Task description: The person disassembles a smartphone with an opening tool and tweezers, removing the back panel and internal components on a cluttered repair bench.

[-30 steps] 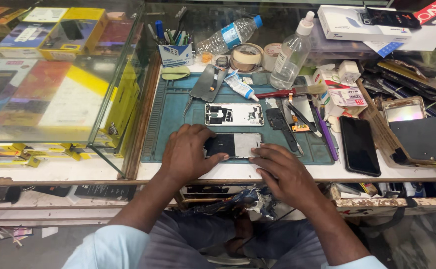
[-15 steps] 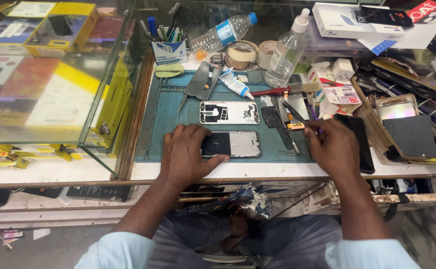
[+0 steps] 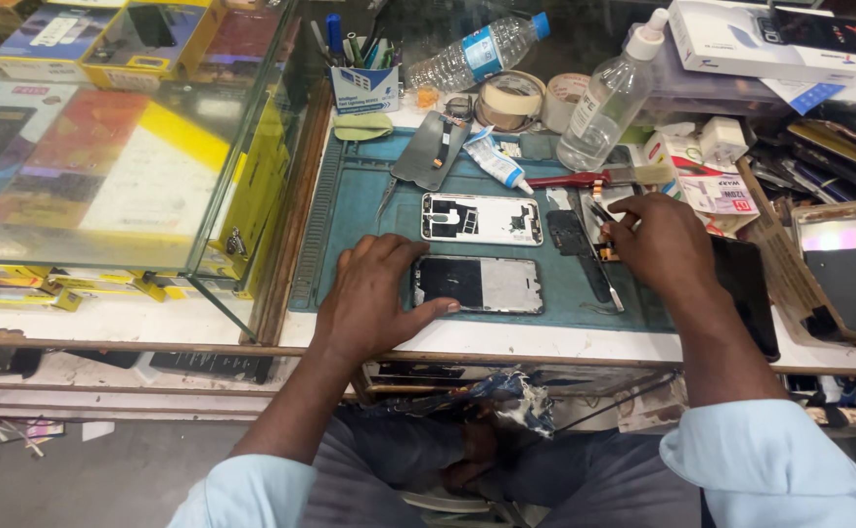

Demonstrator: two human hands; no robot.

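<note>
Left hand (image 3: 374, 298) steadies opened phone (image 3: 480, 285); bottles (image 3: 612, 93), tape (image 3: 509, 99) behind.

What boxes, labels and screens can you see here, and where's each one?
White box: top right, flat, phone pictured on top.
Yellow boxes: inside the glass case, left.
Bottle: top centre, lying down, blue label.
Black screen: right of the mat, dark, partly under the right hand.

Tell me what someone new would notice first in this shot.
Two hands at a teal repair mat: the left hand presses the end of an opened phone near the front edge, the right hand reaches into small tools beside it. Another opened phone frame lies just behind, and a glass display case fills the left.
</note>
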